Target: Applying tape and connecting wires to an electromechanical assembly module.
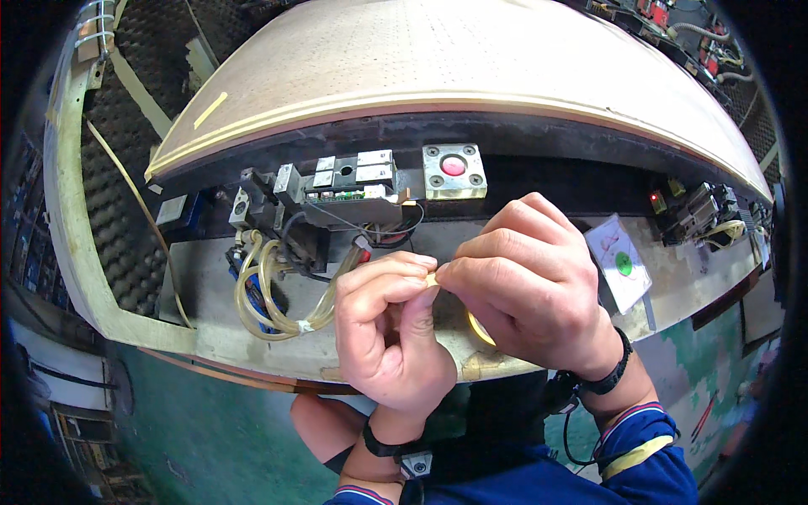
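- Blue sleeves [648, 471] are coming in at the lower edge; yellow strip [641, 454] is sitting across the right one.
- Black wristbands [612, 377] are circling both wrists; a grey clip-like unit [416, 465] is hanging at the left one.
- Both hands are meeting over the counter [261, 358], fingertips together.
- Left hand [387, 328] is pinching a small pale-yellow piece [432, 280] between thumb and fingers. Right hand [530, 290] is gripping the same piece from the other side, fingers curling in; its thumb is mostly hiding.
- Piece is sitting right between the fingertips, mostly covered. Can't tell its full shape.
- Yellow curved edge [481, 330] is showing just beside the right hand, partly hidden by it.
- Clear hose [324, 311] is looping on the counter left of the hands, blue tubing [263, 307] running among the coils.
- White card [631, 290] with a green dot is lying right of the right hand.
- Metal fixture [349, 181] is standing beyond the hands; square metal block [433, 183] with a pink round centre is sitting just right of it.
- Second metal assembly [703, 210] is standing far right, red light [654, 198] glowing beside it.
- Large pale board [421, 50] is spanning the back.
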The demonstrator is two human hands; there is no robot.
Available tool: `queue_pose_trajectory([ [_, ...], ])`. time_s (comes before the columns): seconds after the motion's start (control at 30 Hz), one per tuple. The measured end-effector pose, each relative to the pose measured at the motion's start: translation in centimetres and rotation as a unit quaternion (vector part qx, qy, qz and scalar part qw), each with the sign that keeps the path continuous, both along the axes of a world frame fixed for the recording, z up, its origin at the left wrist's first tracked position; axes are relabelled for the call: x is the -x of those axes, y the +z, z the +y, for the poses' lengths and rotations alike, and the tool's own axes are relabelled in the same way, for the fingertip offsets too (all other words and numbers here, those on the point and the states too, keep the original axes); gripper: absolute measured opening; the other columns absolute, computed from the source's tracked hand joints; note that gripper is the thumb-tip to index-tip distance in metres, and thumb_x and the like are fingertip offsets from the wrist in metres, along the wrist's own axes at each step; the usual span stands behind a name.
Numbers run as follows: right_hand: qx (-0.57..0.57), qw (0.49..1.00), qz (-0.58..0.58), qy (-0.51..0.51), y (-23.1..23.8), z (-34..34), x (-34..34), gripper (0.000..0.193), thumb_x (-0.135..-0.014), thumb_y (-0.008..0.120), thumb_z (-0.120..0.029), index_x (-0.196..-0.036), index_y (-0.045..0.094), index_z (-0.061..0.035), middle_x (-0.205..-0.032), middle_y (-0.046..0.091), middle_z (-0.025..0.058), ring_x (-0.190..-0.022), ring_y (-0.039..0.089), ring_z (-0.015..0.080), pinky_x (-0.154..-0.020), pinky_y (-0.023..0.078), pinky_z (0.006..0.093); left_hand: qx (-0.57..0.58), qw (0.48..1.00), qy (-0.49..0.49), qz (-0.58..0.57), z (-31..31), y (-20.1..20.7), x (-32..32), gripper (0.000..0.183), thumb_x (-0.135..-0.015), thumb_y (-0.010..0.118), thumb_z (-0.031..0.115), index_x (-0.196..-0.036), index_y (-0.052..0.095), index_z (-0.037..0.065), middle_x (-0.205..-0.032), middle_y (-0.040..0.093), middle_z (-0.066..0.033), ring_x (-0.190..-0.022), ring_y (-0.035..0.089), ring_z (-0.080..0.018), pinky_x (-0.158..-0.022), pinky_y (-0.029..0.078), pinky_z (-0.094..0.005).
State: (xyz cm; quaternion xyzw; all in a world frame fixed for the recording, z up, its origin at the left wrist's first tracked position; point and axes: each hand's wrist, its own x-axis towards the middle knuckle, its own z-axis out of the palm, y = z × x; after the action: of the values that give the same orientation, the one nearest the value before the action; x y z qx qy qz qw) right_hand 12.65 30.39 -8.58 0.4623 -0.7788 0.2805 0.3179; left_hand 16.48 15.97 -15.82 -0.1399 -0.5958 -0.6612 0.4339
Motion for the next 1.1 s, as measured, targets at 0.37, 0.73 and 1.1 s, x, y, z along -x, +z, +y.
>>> queue_pose_trajectory([
  [0.37, 0.002, 1.000, -0.023, 0.000, 0.09, 0.06, 0.05, 0.015, -0.079, 0.085, -0.003, -0.090, 0.076, -0.0060, -0.083, 0.074, 0.0060, -0.072, 0.067, 0.0228, -0.068, 0.050, 0.0365, -0.015, 1.000, -0.012, 0.009, 0.04, 0.10, 0.13, 0.019, -0.099, 0.068, -0.013, -0.107, 0.058, 0.002, -0.110, 0.062, -0.0123, -0.100, 0.066, -0.0220, -0.094, 0.058, -0.0367],
  [0.73, 0.019, 0.999, -0.031, 0.009, -0.07, -0.12, 0.22, 0.018, -0.078, 0.085, 0.000, -0.092, 0.075, -0.0050, -0.083, 0.072, 0.0070, -0.071, 0.066, 0.0241, -0.067, 0.049, 0.0365, -0.027, 0.999, -0.024, 0.004, 0.01, 0.28, -0.02, 0.018, -0.098, 0.069, -0.012, -0.104, 0.058, 0.001, -0.109, 0.062, -0.0119, -0.099, 0.066, -0.0216, -0.091, 0.058, -0.0355],
  [1.1, 0.034, 0.998, -0.054, 0.008, 0.08, 0.19, 0.09, 0.024, -0.077, 0.084, 0.002, -0.098, 0.076, -0.0038, -0.086, 0.073, 0.0081, -0.071, 0.065, 0.0252, -0.069, 0.050, 0.0373, 0.037, 0.999, 0.021, 0.016, -0.47, 0.04, 0.05, 0.012, -0.097, 0.075, -0.006, -0.106, 0.069, 0.000, -0.110, 0.067, -0.0143, -0.101, 0.070, -0.0259, -0.086, 0.060, -0.0340],
])
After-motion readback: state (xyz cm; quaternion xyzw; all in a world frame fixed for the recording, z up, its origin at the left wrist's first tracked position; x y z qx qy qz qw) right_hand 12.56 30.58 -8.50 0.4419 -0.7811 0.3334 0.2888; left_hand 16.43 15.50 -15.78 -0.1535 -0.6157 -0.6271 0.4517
